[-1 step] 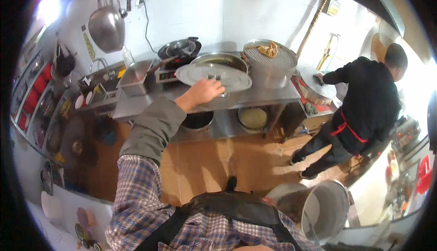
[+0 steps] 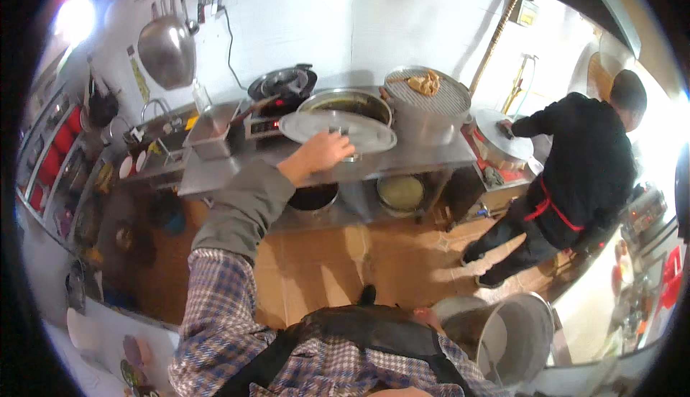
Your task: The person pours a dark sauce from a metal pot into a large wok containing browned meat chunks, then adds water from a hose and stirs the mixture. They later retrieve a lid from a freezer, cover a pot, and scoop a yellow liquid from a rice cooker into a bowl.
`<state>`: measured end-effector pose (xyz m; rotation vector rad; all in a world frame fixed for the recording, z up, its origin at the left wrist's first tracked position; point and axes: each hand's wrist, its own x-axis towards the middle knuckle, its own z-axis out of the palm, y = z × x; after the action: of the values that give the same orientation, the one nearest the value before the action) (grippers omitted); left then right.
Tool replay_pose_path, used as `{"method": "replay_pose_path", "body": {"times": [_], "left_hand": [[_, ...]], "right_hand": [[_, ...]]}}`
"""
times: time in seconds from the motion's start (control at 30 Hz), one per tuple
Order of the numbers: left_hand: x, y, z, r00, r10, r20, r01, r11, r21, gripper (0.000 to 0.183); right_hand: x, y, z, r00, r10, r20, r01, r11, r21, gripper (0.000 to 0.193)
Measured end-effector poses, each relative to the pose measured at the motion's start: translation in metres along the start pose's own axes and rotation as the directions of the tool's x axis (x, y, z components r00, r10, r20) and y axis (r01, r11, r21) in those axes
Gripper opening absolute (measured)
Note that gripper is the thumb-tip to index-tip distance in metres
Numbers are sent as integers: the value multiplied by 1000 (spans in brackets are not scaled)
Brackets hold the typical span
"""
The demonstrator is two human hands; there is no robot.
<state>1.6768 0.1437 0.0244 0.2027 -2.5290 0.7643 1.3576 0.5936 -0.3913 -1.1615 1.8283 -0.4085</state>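
The left hand [image 2: 321, 155] grasps the lid [image 2: 368, 132], now slightly farther off the pot [image 2: 346, 95], exposing more opening. Right hand [image 2: 428, 316] appears partly hidden; grip cannot be determined.

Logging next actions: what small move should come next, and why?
Probably ease the lid clear of the pot: the left hand holds it, and in this view it overlaps the front of the open pot.

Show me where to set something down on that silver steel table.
Bare metal shows on the table in front of the tall round metal pot, and between the rectangular metal tray and the left hand. The back is crowded, from the round black pan to that pot.
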Motion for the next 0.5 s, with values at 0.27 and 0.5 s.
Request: {"method": "replay_pose_path", "body": {"times": [0.27, 0.5], "left_hand": [[-22, -38, 112, 953, -108, 283, 149, 981, -126, 25], [5, -96, 127, 881, -299, 367, 452, 761, -466, 45]], "right_hand": [[189, -267, -127, 879, -466, 103, 419, 856, 303, 33], [239, -427, -108, 843, -480, 244, 88, 569, 817, 45]]}}
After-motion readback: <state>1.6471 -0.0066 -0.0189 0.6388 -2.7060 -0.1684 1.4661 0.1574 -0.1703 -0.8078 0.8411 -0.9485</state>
